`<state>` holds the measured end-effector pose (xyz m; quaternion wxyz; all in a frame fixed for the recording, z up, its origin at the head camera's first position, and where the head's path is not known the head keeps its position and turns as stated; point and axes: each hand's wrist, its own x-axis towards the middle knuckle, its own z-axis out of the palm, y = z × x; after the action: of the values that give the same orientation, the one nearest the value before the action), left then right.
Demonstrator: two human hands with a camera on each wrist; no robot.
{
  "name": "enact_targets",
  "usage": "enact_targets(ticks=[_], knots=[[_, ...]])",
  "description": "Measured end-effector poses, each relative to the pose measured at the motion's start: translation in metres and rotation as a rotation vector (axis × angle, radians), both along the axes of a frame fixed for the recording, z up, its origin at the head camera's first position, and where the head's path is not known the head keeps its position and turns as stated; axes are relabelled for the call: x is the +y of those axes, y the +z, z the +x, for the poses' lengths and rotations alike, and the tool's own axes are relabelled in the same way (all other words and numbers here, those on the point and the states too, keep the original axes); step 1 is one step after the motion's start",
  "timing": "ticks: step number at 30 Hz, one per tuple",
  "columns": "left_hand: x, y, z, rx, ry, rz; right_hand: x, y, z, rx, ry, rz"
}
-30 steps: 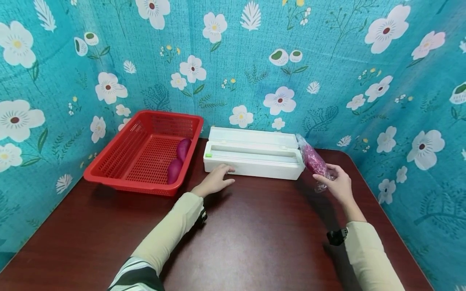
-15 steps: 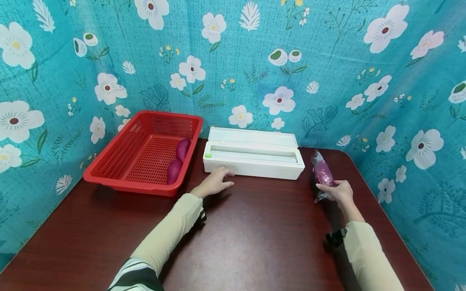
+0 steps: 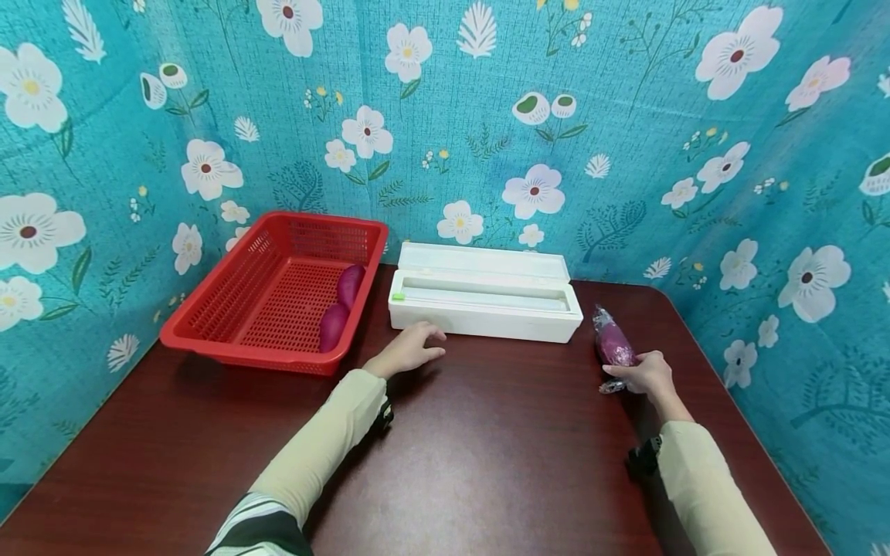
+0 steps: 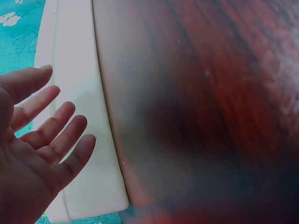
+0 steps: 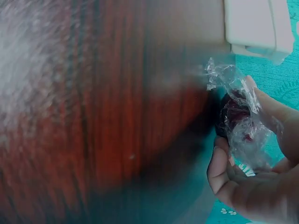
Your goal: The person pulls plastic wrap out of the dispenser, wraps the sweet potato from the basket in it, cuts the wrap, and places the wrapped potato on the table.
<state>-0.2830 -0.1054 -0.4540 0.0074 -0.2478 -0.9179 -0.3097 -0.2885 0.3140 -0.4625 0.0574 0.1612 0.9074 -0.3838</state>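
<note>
At the right of the table, my right hand point(image 3: 648, 375) grips the near end of a purple sweet potato point(image 3: 613, 344) wrapped in clear plastic film. In the right wrist view the crinkled film point(image 5: 250, 135) bunches between thumb and fingers, and the sweet potato point(image 5: 233, 109) shows dark inside it. My left hand point(image 3: 409, 350) hovers by the front left of a white cling film box point(image 3: 487, 318), whose lid point(image 3: 483, 262) stands raised. Its fingers are spread and relaxed in the left wrist view, with nothing held, in front of the white box wall point(image 4: 88, 121).
A red plastic basket point(image 3: 202, 340) stands at the left, with two unwrapped purple sweet potatoes point(image 3: 334, 326) along its right side. Behind the dark wooden table point(image 3: 487, 432) hangs a blue flowered cloth point(image 3: 431, 154), which also runs down both sides.
My right hand has brought the wrapped sweet potato away from the box's right end, nearer and down to the table. The left hand has barely moved.
</note>
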Motion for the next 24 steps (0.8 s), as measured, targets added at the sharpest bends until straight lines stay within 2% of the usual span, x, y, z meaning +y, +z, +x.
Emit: enact_targets(ticks=[6, 9, 11, 14, 18, 21, 24], knots=[[-0.001, -0.001, -0.005, 0.022, 0.049, 0.063, -0.004, 0.005, 0.004, -0.027, 0.029, 0.023], [-0.001, 0.0, -0.007, 0.031, 0.082, 0.134, -0.006, 0.012, 0.005, -0.033, 0.046, 0.114], [-0.002, 0.004, -0.009, 0.066, 0.109, 0.186, -0.009, 0.017, 0.005, 0.004, 0.047, 0.191], [-0.002, 0.009, -0.01, 0.172, 0.155, 0.245, -0.019, 0.026, 0.005, 0.145, 0.054, 0.266], [-0.002, 0.015, -0.015, 0.307, 0.221, 0.262, -0.041, 0.033, -0.002, 0.453, 0.114, 0.229], [0.0, 0.017, -0.019, 0.329, 0.254, 0.275, -0.058, 0.034, -0.011, 0.655, 0.198, 0.164], [0.001, 0.014, -0.023, 0.311, 0.289, 0.293, -0.072, 0.032, -0.023, 0.769, 0.292, 0.128]])
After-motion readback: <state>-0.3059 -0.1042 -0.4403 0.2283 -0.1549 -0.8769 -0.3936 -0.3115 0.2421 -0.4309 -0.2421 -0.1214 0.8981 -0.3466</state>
